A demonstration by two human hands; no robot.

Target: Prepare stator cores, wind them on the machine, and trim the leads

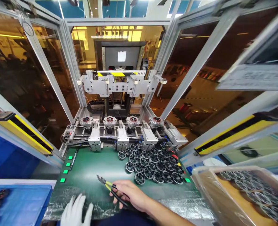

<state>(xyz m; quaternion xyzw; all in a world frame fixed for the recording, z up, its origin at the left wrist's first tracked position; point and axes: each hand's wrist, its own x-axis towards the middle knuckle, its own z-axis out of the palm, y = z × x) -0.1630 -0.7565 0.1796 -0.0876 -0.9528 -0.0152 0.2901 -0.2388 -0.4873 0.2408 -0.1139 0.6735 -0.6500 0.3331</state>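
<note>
My right hand (130, 194), bare, is closed around the black-and-yellow handles of a pair of cutting pliers (108, 184). Their dark jaws point up and to the left over the green work mat (89, 166). My left hand (76, 211), in a white glove, lies near the front edge of the mat with its fingers spread and nothing in them. To the right of the pliers, many round metal-rimmed parts with black insides (148, 172) stand packed together on the mat.
Behind the mat is a fixture row (122, 139) holding several round parts, below a metal press plate (117, 86). Yellow-black light barriers (23, 133) flank both sides. A blue tray (18, 204) sits at left, a plastic-lined box (214, 188) of rings at right. A pen-like tool (73, 161) lies on the mat.
</note>
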